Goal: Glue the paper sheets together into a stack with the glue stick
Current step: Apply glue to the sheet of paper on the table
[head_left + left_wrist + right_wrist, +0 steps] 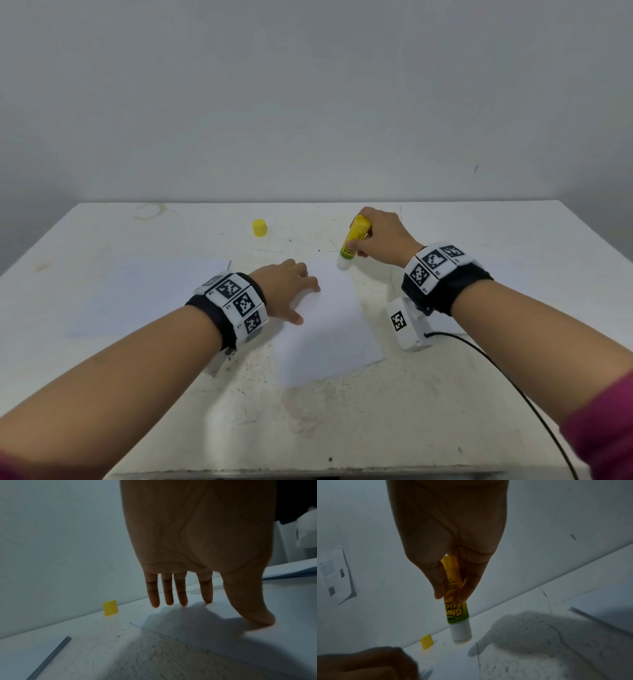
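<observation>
On the paper sheet [329, 329] the left hand [287, 291] presses flat; right hand [383, 236] grips the glue stick [352, 243].

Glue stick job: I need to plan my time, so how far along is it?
Done: the yellow cap is off and stands on the table. In hand: the left hand presses a single sheet flat while the right hand holds the glue stick, tip down at the sheet's far corner. Left: gluing and stacking the other sheets lying to the left.
</observation>
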Demonstrator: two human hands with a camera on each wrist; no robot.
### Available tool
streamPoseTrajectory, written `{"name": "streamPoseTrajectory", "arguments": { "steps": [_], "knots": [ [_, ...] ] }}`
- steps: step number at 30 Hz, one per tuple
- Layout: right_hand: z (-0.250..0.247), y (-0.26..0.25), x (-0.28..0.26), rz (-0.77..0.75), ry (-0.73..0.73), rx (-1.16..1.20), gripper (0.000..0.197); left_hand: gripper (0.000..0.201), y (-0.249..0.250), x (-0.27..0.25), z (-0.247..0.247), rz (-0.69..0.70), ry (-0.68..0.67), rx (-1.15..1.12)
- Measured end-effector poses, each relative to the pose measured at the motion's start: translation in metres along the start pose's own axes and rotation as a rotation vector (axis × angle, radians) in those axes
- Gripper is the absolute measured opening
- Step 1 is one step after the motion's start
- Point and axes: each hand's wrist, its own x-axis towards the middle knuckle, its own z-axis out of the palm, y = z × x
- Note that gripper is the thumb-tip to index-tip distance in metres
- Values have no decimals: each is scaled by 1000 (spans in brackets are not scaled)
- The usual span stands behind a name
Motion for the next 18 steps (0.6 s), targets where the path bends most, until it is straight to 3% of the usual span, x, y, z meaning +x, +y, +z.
{"name": "streamPoseTrajectory", "arguments": {
  "steps": [5,9,18],
  "knots": [
    [23,-10,7,-27,-49,-35,32,74,8,2,6,-64,-34,-88],
    [37,-14,10,-51,-100,-139,35,90,5,5,8,-114,-5,-70],
    [12,-2,-28,-135,-298,-330,28,95,-6,8,2,-78,-14,-71]
  ]
}}
